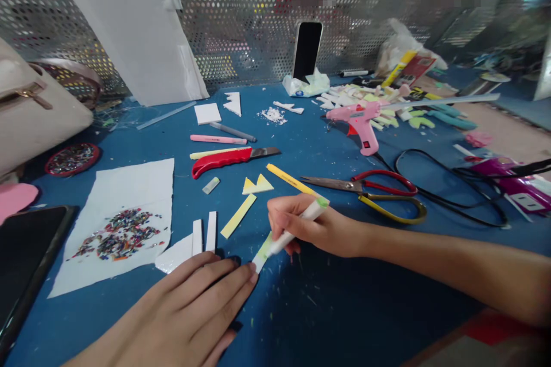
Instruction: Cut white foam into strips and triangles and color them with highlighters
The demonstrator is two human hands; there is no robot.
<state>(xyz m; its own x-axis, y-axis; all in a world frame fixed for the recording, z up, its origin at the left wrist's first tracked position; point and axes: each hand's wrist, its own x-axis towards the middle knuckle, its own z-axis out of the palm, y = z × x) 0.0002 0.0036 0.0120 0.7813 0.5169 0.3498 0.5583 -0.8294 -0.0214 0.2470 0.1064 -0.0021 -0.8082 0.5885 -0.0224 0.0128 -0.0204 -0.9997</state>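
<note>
My right hand (327, 230) grips a white marker with a green end (308, 215), its lower end slightly blurred. The marker's tip is against a small white strip (260, 258), partly coloured light green. My left hand (189, 304) lies flat with fingers stretched out, its fingertips touching the strip's near end. Just beyond the strip is a yellow strip (238, 216), and past it a yellow zigzag-cut piece (257, 184). Two white strips (211, 231) and a rounded white piece (175, 254) lie by my left fingers.
Scissors (355, 185), a red-handled cutter (224, 160) and a pink glue gun (359, 120) lie beyond my hands. A sheet holding beads (161, 183) is at left, near a dark tablet or phone (32, 264). Cables (447, 200) curl at right; a phone (308, 49) stands behind.
</note>
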